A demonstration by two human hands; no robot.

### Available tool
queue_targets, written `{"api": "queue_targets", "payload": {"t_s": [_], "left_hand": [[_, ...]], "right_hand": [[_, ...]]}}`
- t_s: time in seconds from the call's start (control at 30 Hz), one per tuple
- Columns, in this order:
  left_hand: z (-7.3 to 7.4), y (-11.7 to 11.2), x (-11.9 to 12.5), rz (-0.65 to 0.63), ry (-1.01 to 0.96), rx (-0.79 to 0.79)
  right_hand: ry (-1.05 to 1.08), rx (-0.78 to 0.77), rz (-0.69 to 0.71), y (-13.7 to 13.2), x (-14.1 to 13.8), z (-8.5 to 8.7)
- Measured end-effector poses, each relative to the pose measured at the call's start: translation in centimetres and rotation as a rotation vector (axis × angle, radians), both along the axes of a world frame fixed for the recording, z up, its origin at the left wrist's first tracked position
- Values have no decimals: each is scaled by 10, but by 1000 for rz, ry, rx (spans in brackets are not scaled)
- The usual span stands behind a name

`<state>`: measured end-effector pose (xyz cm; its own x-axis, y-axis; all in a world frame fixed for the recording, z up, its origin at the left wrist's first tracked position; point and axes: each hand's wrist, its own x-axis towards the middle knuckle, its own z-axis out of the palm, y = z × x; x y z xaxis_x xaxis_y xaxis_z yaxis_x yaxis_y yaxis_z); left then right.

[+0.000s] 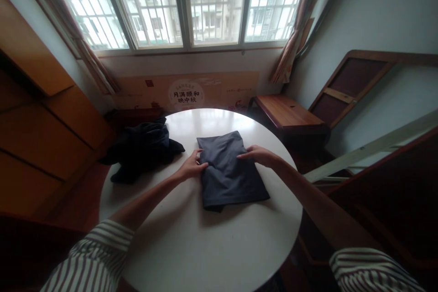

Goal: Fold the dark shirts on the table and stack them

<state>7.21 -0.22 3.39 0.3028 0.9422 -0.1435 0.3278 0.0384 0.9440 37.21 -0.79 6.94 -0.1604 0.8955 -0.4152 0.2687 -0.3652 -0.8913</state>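
Observation:
A folded dark grey garment point(227, 171) lies near the middle of a round white table point(191, 246). My left hand point(191, 167) rests at the garment's left edge, with its fingers curled and pinching the fabric. My right hand point(258, 155) lies on the garment's right edge, fingers stretched toward the cloth and touching it. Both striped sleeves show at the bottom of the view.
A crumpled pile of dark clothes point(142, 148) sits on the table's left side, hanging over the edge. A wooden bench point(287, 112) stands at the right under the window. Wooden cabinets point(41, 118) line the left wall. A framed wooden panel point(356, 84) leans on the right wall.

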Motion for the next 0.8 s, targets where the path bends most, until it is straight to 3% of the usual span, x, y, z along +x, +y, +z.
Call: {"api": "queue_targets", "payload": {"t_s": [0.07,0.17,0.27,0.37,0.43,0.57,0.63,0.7,0.8], "left_hand": [[-1,-3,2,16,-37,72],[2,-1,5,38,-100,13],[6,3,8,-12,-215,-82],[16,-3,5,-90,-340,-77],[33,-19,-3,-133,-380,-31],[86,-63,-26,-159,-443,31],[106,-70,-32,-124,-468,0],[111,-58,-30,-70,-472,-78],[89,-15,-19,78,-367,-253]], "right_hand": [[94,29,18,-7,-2,-2],[233,88,14,-12,-4,-8],[285,142,-73,-13,-3,-15],[241,211,-175,-23,-1,-12],[267,329,-194,-41,-2,0],[348,643,-208,-86,-12,42],[354,689,-233,-96,-19,60],[361,632,-251,-89,-26,66],[328,399,-282,-55,-32,52]]}}
